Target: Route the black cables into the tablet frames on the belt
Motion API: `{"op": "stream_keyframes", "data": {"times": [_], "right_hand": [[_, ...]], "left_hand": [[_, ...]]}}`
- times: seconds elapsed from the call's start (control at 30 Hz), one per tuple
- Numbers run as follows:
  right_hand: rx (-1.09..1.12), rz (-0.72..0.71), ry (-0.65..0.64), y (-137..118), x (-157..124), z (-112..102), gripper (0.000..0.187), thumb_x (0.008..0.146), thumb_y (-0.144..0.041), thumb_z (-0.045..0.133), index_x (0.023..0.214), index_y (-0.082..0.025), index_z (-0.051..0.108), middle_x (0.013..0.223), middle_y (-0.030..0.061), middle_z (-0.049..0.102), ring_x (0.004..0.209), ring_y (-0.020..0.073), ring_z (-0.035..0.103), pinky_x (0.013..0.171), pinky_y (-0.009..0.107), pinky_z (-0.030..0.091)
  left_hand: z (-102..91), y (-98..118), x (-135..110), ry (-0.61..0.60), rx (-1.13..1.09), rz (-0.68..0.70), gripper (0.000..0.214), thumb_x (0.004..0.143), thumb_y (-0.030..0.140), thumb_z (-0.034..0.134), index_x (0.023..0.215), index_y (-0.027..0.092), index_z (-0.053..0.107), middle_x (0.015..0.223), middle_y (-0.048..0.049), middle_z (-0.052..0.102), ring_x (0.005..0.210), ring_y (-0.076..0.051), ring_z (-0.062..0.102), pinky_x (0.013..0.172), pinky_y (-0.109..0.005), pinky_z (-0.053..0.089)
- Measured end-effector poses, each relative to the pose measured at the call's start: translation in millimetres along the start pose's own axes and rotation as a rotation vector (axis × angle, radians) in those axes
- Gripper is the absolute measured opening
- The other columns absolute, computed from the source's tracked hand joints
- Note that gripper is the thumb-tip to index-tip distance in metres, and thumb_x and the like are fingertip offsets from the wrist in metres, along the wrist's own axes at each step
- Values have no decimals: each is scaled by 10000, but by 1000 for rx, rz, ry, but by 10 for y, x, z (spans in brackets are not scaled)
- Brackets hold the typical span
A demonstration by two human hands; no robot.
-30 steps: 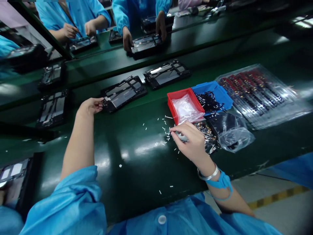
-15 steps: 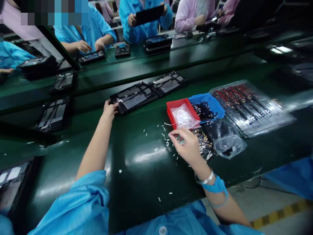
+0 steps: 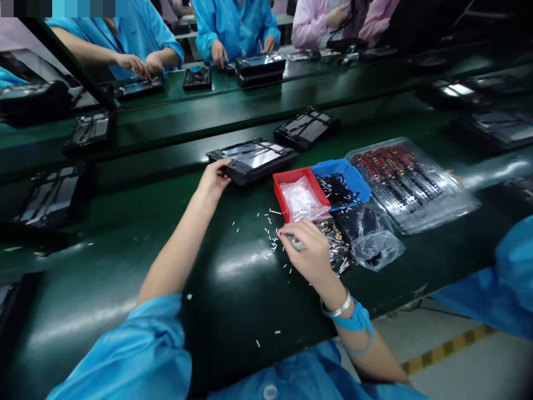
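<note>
1. Black flat rectangular device with shiny grey panels (image 3: 261, 157) lies ahead of the person over the long glossy dark green surface (image 3: 225, 311), left of the red plastic tray (image 3: 280, 195). I cannot tell whether its held end clears the surface.
2. Its long axis runs left to right, the right end a little farther away and just beside a second black device (image 3: 307, 129).
3. Of the two hands, the left hand (image 3: 213, 180) is nearer, touching the device's left end. From the right hand (image 3: 307, 247), the device lies forward and to the left, well apart, beyond the tray's near side.
4. Pale, mirror-like panels fill most of its top, crossed by thin dark strips; a plain black band spans the left end, and the near side is thick and dark.
5. The left hand pinches the left end between thumb and fingers. The right thumb and forefinger meet at the tips; whether they hold anything is too small to tell.
6. Tiny white slivers (image 3: 273, 243) lie scattered near those fingertips.
</note>
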State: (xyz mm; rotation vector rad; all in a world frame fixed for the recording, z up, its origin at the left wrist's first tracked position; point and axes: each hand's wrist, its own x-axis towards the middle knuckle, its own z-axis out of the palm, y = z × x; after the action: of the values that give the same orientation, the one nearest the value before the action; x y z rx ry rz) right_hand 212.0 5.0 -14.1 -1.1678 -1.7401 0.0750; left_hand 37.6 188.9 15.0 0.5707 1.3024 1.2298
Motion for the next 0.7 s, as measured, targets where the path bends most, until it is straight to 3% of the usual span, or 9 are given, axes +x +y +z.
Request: {"op": "stream_keyframes", "data": {"times": [0.1,0.17,0.27,0.33,0.4,0.47,0.57,0.63,0.7], "right_hand": [[68,66,24,-12,11,-70,160,832,-106,585,760,-219,672,706,18,705,670,163,646,626,326,524],[107,137,24,-10,15,-104,134,813,-126,619,740,-222,678,685,6,692,631,152,624,602,317,512],[205,281,16,10,13,-99,73,773,-160,677,729,-217,684,678,-4,684,608,138,611,587,298,510],[318,383,-9,10,11,-52,54,728,-176,719,751,-209,683,718,1,699,625,135,626,589,289,524],[439,462,-96,-32,6,23,120,692,-202,751,783,-198,672,778,14,715,652,132,641,586,279,536],[544,512,-245,-130,-8,120,178,671,-241,773,797,-189,660,811,29,718,669,131,646,565,265,536],[665,581,-495,-349,-49,301,220,650,-283,789,789,-181,652,818,38,716,654,121,634,519,243,512],[714,633,-637,-488,-76,440,220,638,-282,790,772,-177,650,815,38,712,656,117,629,523,241,507],[731,668,-737,-585,-90,585,202,633,-267,780,754,-175,647,773,28,699,662,116,627,546,244,509]], "left_hand": [[-610,-25,-679,63,-39,43,59,665,100,649,693,132,609,648,18,604,543,-81,557,484,-157,459],[-1049,-170,-1196,131,-43,54,102,600,119,681,666,145,608,625,35,600,519,-76,543,460,-150,446],[-1543,-573,-1925,221,-63,28,244,550,206,791,749,181,653,711,31,657,577,-111,594,483,-184,494],[-1704,-897,-2312,184,-48,-85,272,584,292,836,774,190,670,754,6,677,616,-136,615,480,-205,506],[-1757,-1185,-2591,50,-84,-252,305,632,366,837,840,190,700,882,-47,708,747,-183,660,534,-240,543],[-1769,-1383,-2766,-189,-142,-440,364,692,408,802,956,170,723,1071,-124,701,961,-251,667,619,-277,571],[-1832,-1483,-2893,-533,-164,-627,442,732,379,779,1106,155,704,1212,-173,657,1125,-292,626,707,-295,567],[-1913,-1431,-2931,-692,-123,-641,457,727,331,788,1149,189,686,1185,-147,680,1095,-274,650,788,-316,554],[-1998,-1305,-2932,-790,35,-498,344,782,300,739,1112,213,697,1089,-110,722,1006,-239,687,830,-335,540]]}}
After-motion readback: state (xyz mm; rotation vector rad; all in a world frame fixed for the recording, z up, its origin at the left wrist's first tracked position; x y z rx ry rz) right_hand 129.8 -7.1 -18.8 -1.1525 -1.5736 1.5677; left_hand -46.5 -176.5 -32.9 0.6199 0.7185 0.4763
